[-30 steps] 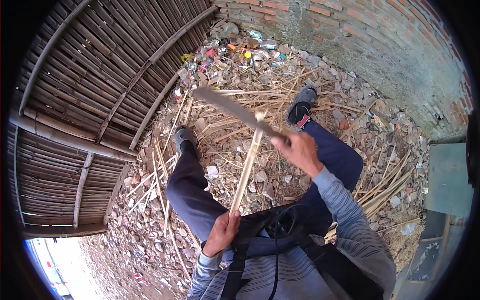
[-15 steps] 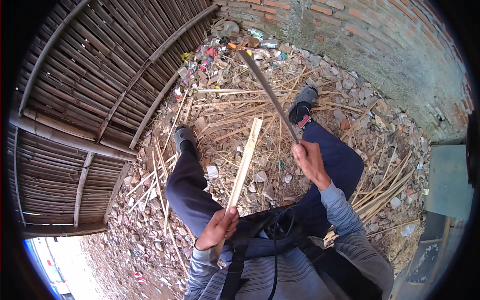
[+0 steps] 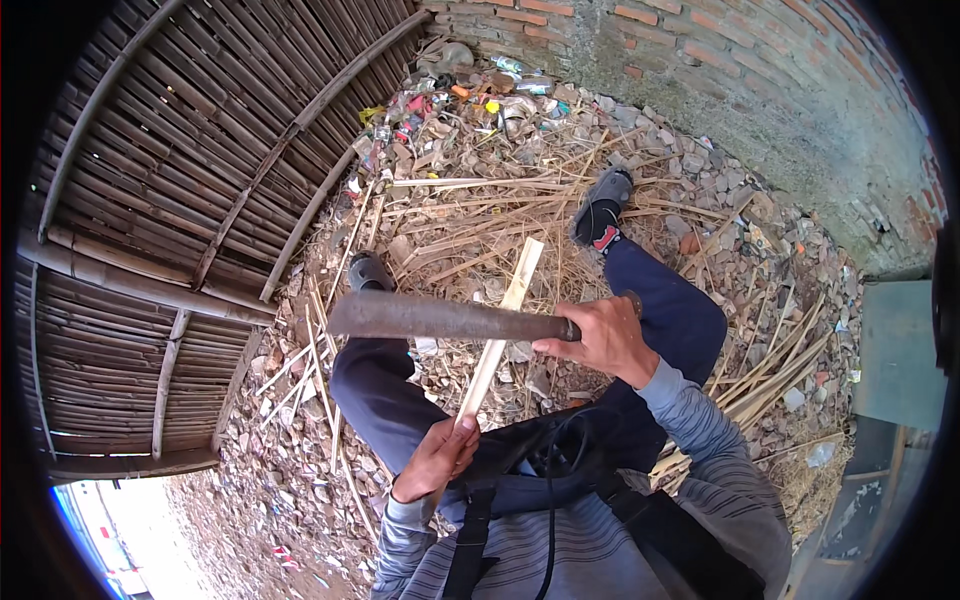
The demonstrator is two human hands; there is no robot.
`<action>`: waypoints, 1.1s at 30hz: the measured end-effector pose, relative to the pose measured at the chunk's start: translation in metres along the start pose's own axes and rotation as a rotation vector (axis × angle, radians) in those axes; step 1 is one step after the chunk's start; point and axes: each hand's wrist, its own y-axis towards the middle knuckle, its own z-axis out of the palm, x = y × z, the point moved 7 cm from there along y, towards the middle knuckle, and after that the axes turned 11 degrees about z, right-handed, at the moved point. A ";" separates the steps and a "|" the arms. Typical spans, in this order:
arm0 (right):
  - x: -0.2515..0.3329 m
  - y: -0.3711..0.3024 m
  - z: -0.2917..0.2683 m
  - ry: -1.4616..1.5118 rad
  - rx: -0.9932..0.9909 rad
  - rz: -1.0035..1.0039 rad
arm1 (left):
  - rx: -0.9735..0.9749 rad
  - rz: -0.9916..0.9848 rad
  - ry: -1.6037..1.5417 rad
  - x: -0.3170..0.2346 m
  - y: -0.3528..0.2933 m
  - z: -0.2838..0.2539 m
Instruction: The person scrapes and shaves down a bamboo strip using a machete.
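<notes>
My right hand (image 3: 603, 338) is closed round the handle of a machete (image 3: 440, 318), whose broad dark blade points left and lies across my view. Beneath the blade passes a pale split bamboo strip (image 3: 520, 278); whether the two touch, I cannot tell. My left hand (image 3: 438, 456) grips the strip near its lower end, by my left thigh. The strip slants up and to the right, its far end showing beyond the blade.
Cut bamboo strips (image 3: 470, 195) lie scattered over the stony ground between my feet. More strips (image 3: 770, 375) are heaped at the right. A bamboo-slat wall (image 3: 230, 130) stands left, a brick wall (image 3: 740, 90) at the back right. Litter (image 3: 520, 85) gathers in the far corner.
The machete has swung from pointing up and away to lying sideways across the bamboo strip, its tip now at the left. My left hand and the strip have barely moved.
</notes>
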 end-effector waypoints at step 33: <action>0.019 -0.004 0.022 -0.027 0.033 -0.067 | -0.002 -0.029 -0.050 0.005 -0.002 -0.001</action>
